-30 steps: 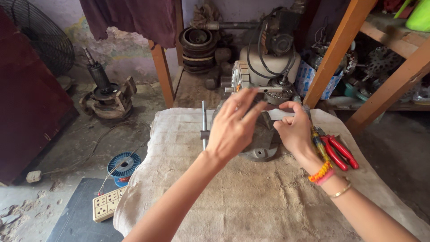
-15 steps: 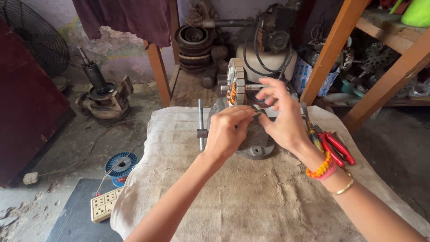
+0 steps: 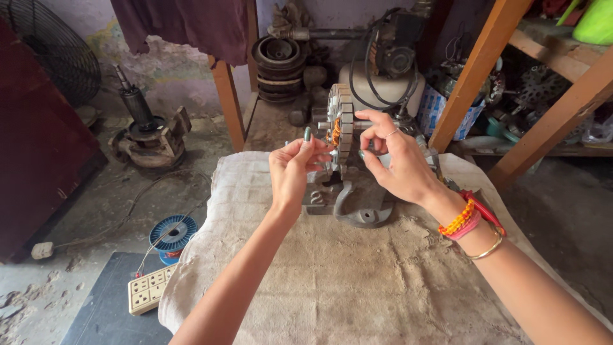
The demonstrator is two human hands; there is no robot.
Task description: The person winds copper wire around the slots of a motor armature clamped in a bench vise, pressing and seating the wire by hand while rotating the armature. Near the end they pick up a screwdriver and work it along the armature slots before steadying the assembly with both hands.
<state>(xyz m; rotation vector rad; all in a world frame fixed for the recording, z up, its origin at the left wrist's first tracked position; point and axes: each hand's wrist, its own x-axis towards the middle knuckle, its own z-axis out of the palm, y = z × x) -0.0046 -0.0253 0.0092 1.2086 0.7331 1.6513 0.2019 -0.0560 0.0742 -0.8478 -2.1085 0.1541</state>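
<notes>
My bench (image 3: 357, 281) is covered with a rough brown sack cloth. A grey metal stand (image 3: 348, 204) sits on it, near the far edge. Above the stand I hold up a round grey metal motor core with orange wire coils (image 3: 340, 137) (it stands on its edge). My right hand (image 3: 396, 160) grips its short shaft with fingers closed. My left hand (image 3: 295, 167) pinches together at the coils on the other side.

Soft, even daylight, dim in the far corners; sharp focus, slight wide-angle stretch at edges.
</notes>
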